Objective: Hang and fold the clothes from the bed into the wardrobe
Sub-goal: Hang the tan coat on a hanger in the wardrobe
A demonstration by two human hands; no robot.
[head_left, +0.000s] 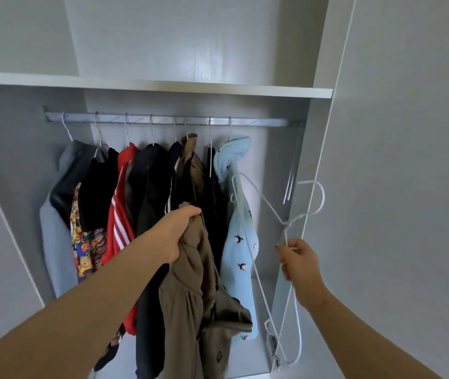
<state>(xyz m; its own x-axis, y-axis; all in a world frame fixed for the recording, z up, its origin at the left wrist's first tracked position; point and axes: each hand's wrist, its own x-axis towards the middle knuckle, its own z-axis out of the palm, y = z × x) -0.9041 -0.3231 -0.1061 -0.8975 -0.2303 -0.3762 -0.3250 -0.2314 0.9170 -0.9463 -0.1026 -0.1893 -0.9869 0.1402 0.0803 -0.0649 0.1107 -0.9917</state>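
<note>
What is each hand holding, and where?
Left hand grips the brown garment by its bunched top; right hand pinches the white hanger below its hook.

Eight white wire hanger hooks (pixel 97 125) are hanging over one silver metal rail (pixel 258 122). One left hand (pixel 175 233) is gripping one olive-brown garment (pixel 190 296); one right hand (pixel 299 258) is pinching one loose white wire hanger (pixel 262 197).

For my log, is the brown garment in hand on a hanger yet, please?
No: left hand grips the garment bunched; right hand holds a bare hanger.
</note>
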